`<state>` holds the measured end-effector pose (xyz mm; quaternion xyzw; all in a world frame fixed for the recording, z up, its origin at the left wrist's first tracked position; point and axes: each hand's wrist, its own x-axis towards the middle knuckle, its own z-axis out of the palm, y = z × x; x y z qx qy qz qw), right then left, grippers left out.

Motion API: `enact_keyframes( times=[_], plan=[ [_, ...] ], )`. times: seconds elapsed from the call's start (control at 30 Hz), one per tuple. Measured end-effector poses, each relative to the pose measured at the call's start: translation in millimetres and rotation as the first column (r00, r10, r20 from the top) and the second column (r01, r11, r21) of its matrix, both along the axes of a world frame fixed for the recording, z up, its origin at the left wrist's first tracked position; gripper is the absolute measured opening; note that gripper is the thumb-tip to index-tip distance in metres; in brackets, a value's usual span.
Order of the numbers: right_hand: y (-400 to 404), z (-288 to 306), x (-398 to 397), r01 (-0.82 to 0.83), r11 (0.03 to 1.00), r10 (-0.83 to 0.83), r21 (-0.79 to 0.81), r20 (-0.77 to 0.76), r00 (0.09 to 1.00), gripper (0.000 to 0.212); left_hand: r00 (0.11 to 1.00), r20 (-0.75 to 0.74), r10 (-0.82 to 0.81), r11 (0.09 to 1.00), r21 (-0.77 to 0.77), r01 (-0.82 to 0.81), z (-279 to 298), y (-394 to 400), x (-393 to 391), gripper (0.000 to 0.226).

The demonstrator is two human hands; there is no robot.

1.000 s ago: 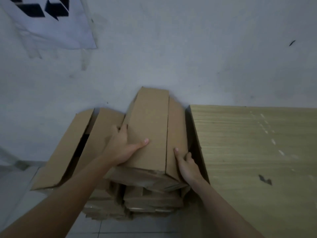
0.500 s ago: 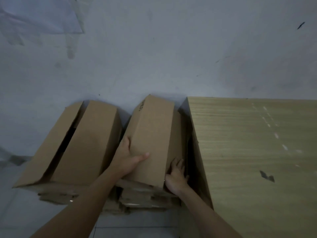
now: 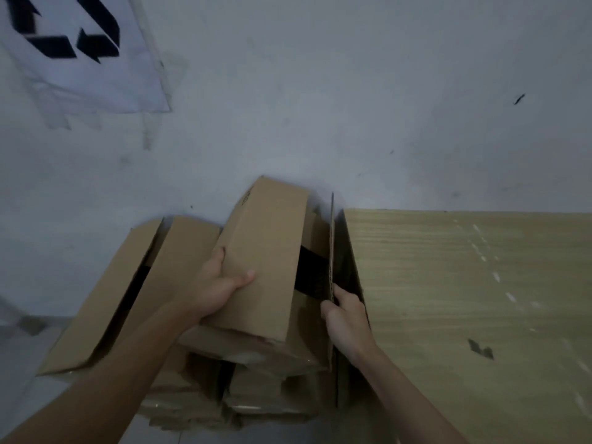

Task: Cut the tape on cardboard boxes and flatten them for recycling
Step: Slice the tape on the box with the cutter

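The left hand [image 3: 217, 288] grips the near left edge of a cardboard box [image 3: 266, 251], thumb flat across its top panel and fingers curled round its side; the box lies tilted on a stack of flattened cardboard [image 3: 243, 389], between both hands. The right hand [image 3: 347, 315] pinches an upright cardboard flap [image 3: 331, 248] along the box's right side, fingers curled over its edge; a dark gap opens just left of that hand. A wooden table [image 3: 464, 299] stands immediately right of the right hand; a second box [image 3: 144, 283] lies left of the left hand; a recycling sign [image 3: 80, 49] hangs on the wall beyond.
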<state>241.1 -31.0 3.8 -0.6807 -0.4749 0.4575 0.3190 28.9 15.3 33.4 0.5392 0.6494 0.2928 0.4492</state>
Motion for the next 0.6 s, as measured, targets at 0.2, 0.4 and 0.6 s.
enact_keyframes(
  times=[0.2,0.4,0.6],
  plan=[
    [-12.3,89.6,4.1,0.036,0.980,-0.028,0.196,-0.041,0.999,0.038,0.999,-0.010,-0.034,0.979,0.201,0.035,91.9,-13.9,-1.6,0.049],
    [-39.0,177.2,31.5,0.094,0.872,-0.117,0.480,0.018,0.993,0.054,0.991,0.072,-0.116,0.895,0.440,0.073,170.0,-37.2,26.3,0.041],
    [-54.1,215.6,109.4,0.100,0.822,-0.308,0.561,0.291,0.906,0.054,0.961,0.214,-0.178,0.900,0.430,0.071,151.4,-40.8,126.4,0.067]
  ],
)
